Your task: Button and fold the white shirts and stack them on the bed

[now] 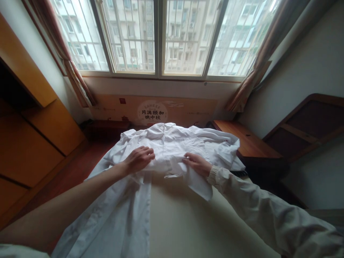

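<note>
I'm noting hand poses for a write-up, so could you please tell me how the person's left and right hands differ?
The left hand is curled, back upward, its grip unclear, while the right hand pinches a fold of the white garment. The left hand leads to a bare forearm; the right hand emerges from a pale sleeve with a gathered cuff. Both are at the garment.

Curtains (73,77) beside a barred window (159,43)

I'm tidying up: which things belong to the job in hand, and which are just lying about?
Part of the job:
Crumpled white fabric garment, pinched by the right hand
Flat cream-coloured surface under it

Just around:
Reddish-brown wooden tabletop
Long pinkish fabric curtains
Beige rectangular printed panel
</note>
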`<state>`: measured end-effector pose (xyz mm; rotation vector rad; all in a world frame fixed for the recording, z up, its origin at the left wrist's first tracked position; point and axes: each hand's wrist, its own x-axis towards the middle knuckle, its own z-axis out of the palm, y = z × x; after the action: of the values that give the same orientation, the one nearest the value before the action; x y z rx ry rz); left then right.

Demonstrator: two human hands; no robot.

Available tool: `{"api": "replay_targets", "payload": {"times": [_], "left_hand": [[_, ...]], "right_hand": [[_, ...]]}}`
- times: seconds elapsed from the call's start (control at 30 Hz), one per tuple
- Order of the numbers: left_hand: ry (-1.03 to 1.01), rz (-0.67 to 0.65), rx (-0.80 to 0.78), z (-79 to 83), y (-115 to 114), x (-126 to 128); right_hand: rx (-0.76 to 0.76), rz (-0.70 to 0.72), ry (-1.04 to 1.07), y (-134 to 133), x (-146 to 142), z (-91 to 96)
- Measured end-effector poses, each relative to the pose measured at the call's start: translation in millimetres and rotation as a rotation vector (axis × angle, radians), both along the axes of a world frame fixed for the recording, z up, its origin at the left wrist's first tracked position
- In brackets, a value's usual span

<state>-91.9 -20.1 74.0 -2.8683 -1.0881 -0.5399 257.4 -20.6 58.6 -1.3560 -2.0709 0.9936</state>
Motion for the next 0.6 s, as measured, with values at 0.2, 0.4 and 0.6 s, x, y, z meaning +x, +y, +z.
{"api": "replay_targets", "payload": {"times": [0.2,0.4,0.6], "left_hand": [[0.165,-0.324,-0.133,-1.8,-7,-12],[0.127,-0.146,-0.214,-4.5,-8,-21],[-0.229,-0.070,-0.415,14.2,-1,-33]], "right_hand": [[-0.159,-0.081,0.139,18,1,-15.6],[-0.208,-0.081,0.185,23,-1,-10.9],[-0.203,-0.104,0.195,23,4,7.0]]}}
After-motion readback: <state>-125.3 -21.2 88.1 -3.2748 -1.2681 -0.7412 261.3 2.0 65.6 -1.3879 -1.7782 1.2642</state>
